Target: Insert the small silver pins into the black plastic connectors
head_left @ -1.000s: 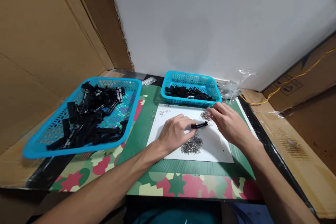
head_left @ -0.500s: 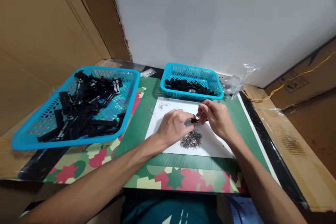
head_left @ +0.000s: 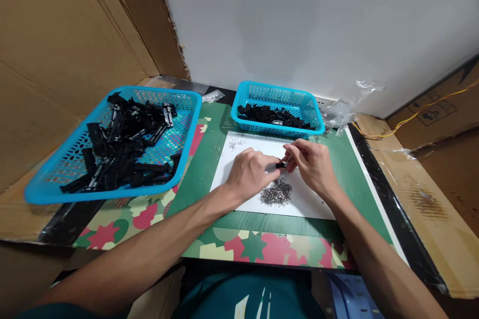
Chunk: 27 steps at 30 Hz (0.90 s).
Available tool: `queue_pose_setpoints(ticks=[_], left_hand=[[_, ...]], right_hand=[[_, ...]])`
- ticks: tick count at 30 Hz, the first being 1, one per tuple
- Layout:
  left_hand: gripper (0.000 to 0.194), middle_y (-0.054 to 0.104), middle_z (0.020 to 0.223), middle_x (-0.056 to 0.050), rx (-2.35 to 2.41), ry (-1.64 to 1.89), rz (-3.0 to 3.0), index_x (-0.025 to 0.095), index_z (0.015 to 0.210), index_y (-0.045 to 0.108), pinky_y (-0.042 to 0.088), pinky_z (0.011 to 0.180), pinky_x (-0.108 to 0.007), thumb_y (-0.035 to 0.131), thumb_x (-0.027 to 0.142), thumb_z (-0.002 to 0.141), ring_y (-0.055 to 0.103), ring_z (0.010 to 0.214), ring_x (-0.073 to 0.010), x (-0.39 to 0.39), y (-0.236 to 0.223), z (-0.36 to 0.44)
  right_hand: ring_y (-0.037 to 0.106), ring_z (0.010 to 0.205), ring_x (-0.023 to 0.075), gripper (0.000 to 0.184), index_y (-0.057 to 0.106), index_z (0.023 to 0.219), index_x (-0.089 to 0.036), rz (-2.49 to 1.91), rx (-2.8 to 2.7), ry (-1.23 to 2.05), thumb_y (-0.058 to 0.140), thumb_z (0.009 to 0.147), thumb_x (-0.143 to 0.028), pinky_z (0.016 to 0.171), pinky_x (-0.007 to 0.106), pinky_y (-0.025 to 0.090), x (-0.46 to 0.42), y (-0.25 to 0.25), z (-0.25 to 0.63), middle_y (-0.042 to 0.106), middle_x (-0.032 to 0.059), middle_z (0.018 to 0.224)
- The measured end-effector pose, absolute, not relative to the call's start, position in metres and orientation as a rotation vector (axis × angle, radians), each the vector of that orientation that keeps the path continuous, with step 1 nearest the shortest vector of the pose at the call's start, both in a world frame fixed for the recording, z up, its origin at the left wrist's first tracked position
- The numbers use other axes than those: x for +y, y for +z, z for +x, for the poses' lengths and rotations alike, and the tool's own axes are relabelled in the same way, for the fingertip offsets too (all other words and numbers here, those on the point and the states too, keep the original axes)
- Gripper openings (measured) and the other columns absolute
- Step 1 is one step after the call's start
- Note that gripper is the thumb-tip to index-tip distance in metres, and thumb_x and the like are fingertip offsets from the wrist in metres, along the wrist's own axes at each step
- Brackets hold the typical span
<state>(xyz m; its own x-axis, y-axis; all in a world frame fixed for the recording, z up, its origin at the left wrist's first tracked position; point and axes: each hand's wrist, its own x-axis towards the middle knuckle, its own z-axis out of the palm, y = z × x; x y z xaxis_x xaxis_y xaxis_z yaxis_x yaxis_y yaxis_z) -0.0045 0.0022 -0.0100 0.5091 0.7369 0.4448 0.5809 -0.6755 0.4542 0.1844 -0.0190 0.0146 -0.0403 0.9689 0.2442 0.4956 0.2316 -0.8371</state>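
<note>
My left hand (head_left: 250,173) and my right hand (head_left: 312,163) meet over a white sheet of paper (head_left: 310,202). Both pinch a small black plastic part (head_left: 280,165), the left from its left end, the right from its right end. The right fingers are curled tight; anything else in them is too small to see. Just below the hands lies a heap of tiny metal springs or clips (head_left: 276,194). A few more metal bits (head_left: 235,145) are scattered at the paper's far left corner.
A large blue basket (head_left: 184,159) of long black plastic parts sits at the left. A smaller blue basket (head_left: 275,128) of small black parts stands behind the paper. Clear plastic bags (head_left: 339,112) lie by the wall. Cardboard (head_left: 67,45) walls the left; a yellow cable (head_left: 411,118) runs at right.
The right hand left the far spring pile and closed onto the black part held by the left hand. Both hands now hold it closer together.
</note>
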Motion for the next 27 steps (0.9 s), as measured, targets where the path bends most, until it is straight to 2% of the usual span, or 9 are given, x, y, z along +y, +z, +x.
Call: queue_pose_setpoints(ticks=[6,12,17,23,27], left_hand=[[0.011,0.080,0.076,-0.001,1.129,0.874,2.511,0.025,0.091,0.084,0.044,0.071,-0.036,0.074,0.028,0.091,0.069,0.068,-0.0199,0.002,-0.011,-0.005],[0.014,0.075,0.067,0.001,1.117,0.879,2.542,0.025,0.082,0.081,0.042,0.068,-0.034,0.075,0.032,0.093,0.064,0.061,-0.0185,-0.001,-0.012,-0.005],[0.018,0.072,0.062,0.000,1.132,0.870,2.540,0.023,0.076,0.079,0.043,0.068,-0.033,0.075,0.027,0.092,0.062,0.058,-0.0179,-0.004,-0.012,-0.005],[0.014,0.075,0.067,-0.001,1.196,0.780,2.486,0.023,0.078,0.079,0.043,0.063,-0.031,0.076,0.025,0.091,0.068,0.062,-0.0199,-0.005,-0.008,-0.007],[0.009,0.081,0.079,-0.002,1.233,0.750,2.457,0.026,0.090,0.084,0.045,0.064,-0.030,0.075,0.022,0.090,0.073,0.069,-0.0220,-0.006,-0.005,-0.008]], right_hand=[[0.066,0.048,0.0149,0.037,0.066,0.075,-0.021,-1.392,-1.639,0.670,0.060,0.102,-0.045,0.053,0.027,0.052,-0.019,0.014,0.180,0.069,0.0004,0.057],[0.065,0.046,0.0157,0.040,0.067,0.072,-0.022,-1.409,-1.687,0.555,0.061,0.102,-0.047,0.052,0.028,0.050,-0.022,0.014,0.175,0.068,0.0001,0.053],[0.066,0.043,0.0167,0.044,0.065,0.064,-0.022,-1.435,-1.653,0.485,0.061,0.102,-0.042,0.050,0.028,0.050,-0.026,0.014,0.171,0.067,-0.0003,0.049],[0.065,0.046,0.0178,0.046,0.067,0.062,-0.023,-1.427,-1.621,0.365,0.061,0.102,-0.045,0.052,0.030,0.052,-0.027,0.003,0.164,0.068,0.0012,0.050],[0.066,0.046,0.0186,0.046,0.070,0.065,-0.021,-1.388,-1.501,0.428,0.060,0.102,-0.047,0.051,0.030,0.052,-0.025,-0.006,0.161,0.070,0.0035,0.054]])
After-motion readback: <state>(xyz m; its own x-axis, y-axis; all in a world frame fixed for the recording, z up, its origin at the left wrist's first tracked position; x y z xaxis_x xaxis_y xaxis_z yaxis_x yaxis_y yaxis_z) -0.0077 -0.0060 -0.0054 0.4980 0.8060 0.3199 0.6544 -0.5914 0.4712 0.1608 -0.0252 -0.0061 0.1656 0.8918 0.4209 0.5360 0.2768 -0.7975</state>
